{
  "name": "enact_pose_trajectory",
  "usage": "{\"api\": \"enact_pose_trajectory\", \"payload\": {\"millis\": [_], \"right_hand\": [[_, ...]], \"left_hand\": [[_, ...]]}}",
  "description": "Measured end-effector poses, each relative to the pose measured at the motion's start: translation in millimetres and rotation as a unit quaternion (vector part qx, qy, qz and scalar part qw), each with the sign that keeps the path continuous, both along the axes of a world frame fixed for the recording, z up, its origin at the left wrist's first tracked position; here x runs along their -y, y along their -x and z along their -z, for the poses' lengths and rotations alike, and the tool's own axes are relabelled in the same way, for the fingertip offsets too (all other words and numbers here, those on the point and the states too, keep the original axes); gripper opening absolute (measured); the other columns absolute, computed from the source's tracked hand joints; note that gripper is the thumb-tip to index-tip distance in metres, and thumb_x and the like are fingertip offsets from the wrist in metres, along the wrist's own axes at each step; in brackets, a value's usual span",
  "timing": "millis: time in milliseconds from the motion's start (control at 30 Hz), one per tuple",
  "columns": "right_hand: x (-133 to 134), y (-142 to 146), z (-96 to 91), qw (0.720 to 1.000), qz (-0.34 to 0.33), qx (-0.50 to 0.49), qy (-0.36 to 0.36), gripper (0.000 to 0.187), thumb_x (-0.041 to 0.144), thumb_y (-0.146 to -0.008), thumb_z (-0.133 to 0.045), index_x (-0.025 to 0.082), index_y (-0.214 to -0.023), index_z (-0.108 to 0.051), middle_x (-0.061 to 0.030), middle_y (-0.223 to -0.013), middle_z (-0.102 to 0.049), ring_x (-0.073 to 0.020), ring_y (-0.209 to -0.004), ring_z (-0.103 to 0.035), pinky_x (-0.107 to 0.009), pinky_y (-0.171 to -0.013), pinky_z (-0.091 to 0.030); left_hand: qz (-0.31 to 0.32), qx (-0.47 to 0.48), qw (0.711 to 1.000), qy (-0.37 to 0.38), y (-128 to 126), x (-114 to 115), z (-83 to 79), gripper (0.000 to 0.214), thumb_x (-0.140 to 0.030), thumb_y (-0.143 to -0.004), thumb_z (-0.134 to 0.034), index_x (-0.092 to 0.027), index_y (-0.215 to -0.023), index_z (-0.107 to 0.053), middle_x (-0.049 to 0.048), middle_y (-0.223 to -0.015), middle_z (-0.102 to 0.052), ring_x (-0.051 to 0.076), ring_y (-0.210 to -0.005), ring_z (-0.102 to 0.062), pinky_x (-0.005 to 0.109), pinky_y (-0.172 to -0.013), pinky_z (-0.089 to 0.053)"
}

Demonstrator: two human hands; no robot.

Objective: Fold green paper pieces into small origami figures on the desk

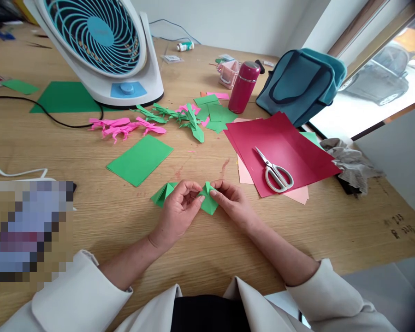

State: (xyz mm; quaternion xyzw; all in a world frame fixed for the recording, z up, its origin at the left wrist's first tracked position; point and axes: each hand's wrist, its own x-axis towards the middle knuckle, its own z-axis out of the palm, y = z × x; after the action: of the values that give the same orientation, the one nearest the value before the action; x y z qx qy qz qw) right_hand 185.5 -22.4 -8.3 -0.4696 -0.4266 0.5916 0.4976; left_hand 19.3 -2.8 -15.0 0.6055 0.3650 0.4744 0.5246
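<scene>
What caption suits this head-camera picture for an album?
Left hand and right hand fold green paper on a table, scissors on red sheets nearby.

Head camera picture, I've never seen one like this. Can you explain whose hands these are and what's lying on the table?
There is no machine here. The camera sits on a person's head and looks forward and down, so the left hand and right hand are the wearer's own. Both pinch a folded green paper over the wooden table. Farther back lie a flat green sheet, pink folded figures, green folded figures and red paper with scissors on it. A fan, a pink bottle and a blue bag stand behind.
</scene>
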Motion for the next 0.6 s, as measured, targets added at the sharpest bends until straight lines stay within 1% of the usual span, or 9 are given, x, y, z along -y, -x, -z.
{"api": "enact_pose_trajectory", "payload": {"millis": [167, 267, 333, 433, 600], "right_hand": [[2.4, 0.9, -2.8, 0.999, -0.025, 0.029, -0.004, 0.047, 0.063, -0.076, -0.075, 0.018, -0.083, -0.062, 0.0017, -0.072, -0.056, -0.0123, -0.067, -0.047, -0.026, -0.064, -0.04], [4.9, 0.5, -5.5, 0.998, -0.048, 0.045, -0.009, 0.047, 0.063, -0.079, -0.072, 0.018, -0.084, -0.061, 0.0023, -0.072, -0.054, -0.0113, -0.066, -0.045, -0.025, -0.061, -0.037], [6.5, -0.2, -6.7, 0.996, -0.071, 0.059, -0.008, 0.045, 0.061, -0.082, -0.07, 0.017, -0.087, -0.062, 0.0027, -0.073, -0.053, -0.0107, -0.064, -0.044, -0.025, -0.059, -0.035], [7.7, -1.7, -8.3, 0.993, -0.09, 0.08, -0.003, 0.044, 0.06, -0.085, -0.067, 0.017, -0.09, -0.063, 0.0029, -0.072, -0.053, -0.0104, -0.063, -0.043, -0.024, -0.058, -0.033], [7.2, -3.5, -9.9, 0.99, -0.09, 0.104, -0.03, 0.044, 0.061, -0.087, -0.064, 0.017, -0.087, -0.063, 0.0023, -0.072, -0.055, -0.0106, -0.063, -0.043, -0.024, -0.058, -0.034]], "left_hand": [[-0.004, -0.018, 1.0, -0.018, 1.5, 2.1, 0.1, 0.019, -0.014, -0.085, -0.065, -0.022, -0.099, -0.054, -0.0018, -0.092, -0.059, 0.01, -0.084, -0.06, 0.022, -0.077, -0.051], [0.003, -0.055, 0.997, -0.061, 5.7, 1.0, -2.4, 0.021, -0.015, -0.092, -0.058, -0.024, -0.111, -0.058, 0.0007, -0.1, -0.061, 0.012, -0.091, -0.059, 0.024, -0.08, -0.049], [0.019, -0.086, 0.991, -0.096, 7.9, 0.3, -4.3, 0.022, -0.015, -0.095, -0.054, -0.024, -0.113, -0.062, 0.0025, -0.104, -0.062, 0.014, -0.094, -0.058, 0.026, -0.079, -0.048], [0.037, -0.104, 0.985, -0.135, 9.3, -0.8, -5.1, 0.017, -0.015, -0.095, -0.054, -0.023, -0.103, -0.067, 0.0036, -0.104, -0.06, 0.015, -0.093, -0.057, 0.027, -0.076, -0.046], [0.029, -0.105, 0.983, -0.146, 7.7, -2.6, -3.3, 0.003, -0.019, -0.092, -0.061, -0.022, -0.091, -0.063, 0.0043, -0.101, -0.061, 0.016, -0.089, -0.057, 0.028, -0.074, -0.046]]}}
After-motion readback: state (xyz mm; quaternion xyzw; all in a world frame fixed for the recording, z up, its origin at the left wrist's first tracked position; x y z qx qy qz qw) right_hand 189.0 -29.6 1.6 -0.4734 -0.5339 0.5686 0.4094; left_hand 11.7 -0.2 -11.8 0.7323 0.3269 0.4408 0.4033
